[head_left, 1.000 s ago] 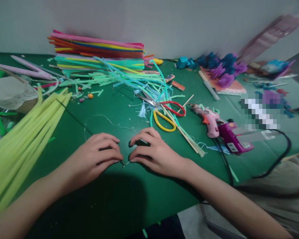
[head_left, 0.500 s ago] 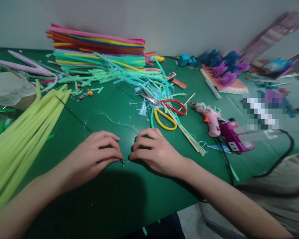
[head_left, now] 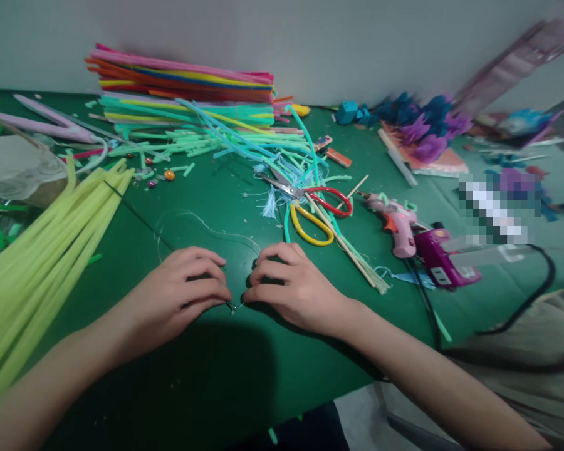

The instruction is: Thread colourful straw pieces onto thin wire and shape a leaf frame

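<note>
My left hand (head_left: 195, 282) and my right hand (head_left: 279, 275) rest close together over the green table (head_left: 319, 363), fingers bent and pinched. A clear thin cord (head_left: 202, 220) loops across the table behind them, one end running to my right fingertips. Between the two hands sits a tiny shiny metal piece (head_left: 234, 307), touching the left fingertips; its exact kind is too small to make out. My right finger and thumb pinch the clear cord just beside it.
Yellow-green pipe cleaners (head_left: 61, 263) lie on the left. Scissors (head_left: 305, 203) with red and yellow handles lie beyond my right hand, amid cut stems. Further right are a pink glue gun (head_left: 399, 228) and a purple one (head_left: 444, 257). Colourful pipe-cleaner bundles (head_left: 183, 78) line the wall.
Both hands keep nearly the same place and pinch. The cord loop has shifted very slightly; nothing was let go.
</note>
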The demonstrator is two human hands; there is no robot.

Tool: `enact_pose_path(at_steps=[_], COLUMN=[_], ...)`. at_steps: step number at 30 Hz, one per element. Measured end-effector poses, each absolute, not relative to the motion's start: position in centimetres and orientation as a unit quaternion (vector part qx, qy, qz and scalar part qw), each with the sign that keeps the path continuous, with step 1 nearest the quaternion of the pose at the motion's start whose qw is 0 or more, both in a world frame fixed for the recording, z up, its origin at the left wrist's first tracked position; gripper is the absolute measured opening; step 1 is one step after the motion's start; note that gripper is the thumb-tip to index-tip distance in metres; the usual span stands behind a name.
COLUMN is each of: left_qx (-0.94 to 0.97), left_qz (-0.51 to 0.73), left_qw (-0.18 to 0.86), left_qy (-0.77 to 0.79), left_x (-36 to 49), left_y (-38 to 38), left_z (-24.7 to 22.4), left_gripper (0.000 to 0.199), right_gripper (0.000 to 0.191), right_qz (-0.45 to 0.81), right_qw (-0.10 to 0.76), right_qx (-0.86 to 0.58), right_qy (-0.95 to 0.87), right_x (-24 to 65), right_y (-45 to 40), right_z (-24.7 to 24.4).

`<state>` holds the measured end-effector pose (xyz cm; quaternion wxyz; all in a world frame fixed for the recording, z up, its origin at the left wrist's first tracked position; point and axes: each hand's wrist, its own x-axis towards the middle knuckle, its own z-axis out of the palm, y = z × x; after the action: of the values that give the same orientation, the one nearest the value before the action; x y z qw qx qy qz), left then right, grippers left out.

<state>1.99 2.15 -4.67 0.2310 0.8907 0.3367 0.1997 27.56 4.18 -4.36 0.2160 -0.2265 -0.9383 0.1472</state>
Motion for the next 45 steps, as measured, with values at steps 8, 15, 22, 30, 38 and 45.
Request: enact_pose_path(at_steps=[8, 15, 22, 30, 38, 45], left_qx=[0.889, 0.889, 0.886, 0.879, 0.88, 0.879], left_qz=[0.203, 0.198, 0.189, 0.198, 0.195, 0.198], left_qw=[0.235, 0.235, 0.241, 0.244, 0.243, 0.245], left_qy=[0.337, 0.34, 0.349, 0.358, 0.359, 0.358], left_x=[2.1, 2.1, 2.1, 2.1, 2.1, 2.1], left_y=[2.2, 2.2, 2.1, 1.9, 2.0, 2.0], left_z=[-4.7, -4.8, -4.6, -4.7, -4.5, -4.6], left_gripper=[0.018, 0.018, 0.018, 0.019, 0.019, 0.019], right_gripper=[0.022, 0.018, 0.014, 0.013, 0.013, 0.01], right_qz=[0.171, 0.235, 0.221, 0.212, 0.216, 0.218], right_qw=[0.228, 0.255, 0.274, 0.278, 0.284, 0.284], right_qx=[-0.223, -0.231, -0.219, -0.219, -0.217, -0.215], right_qy=[-0.932, -0.909, -0.91, -0.911, -0.909, -0.909], right_x=[27.7, 27.7, 27.1, 26.9, 26.8, 26.8], right_y=[4.3, 4.4, 4.1, 3.9, 3.9, 3.9], right_z=[-4.6, -4.2, -4.5, -4.8, -4.8, -4.8])
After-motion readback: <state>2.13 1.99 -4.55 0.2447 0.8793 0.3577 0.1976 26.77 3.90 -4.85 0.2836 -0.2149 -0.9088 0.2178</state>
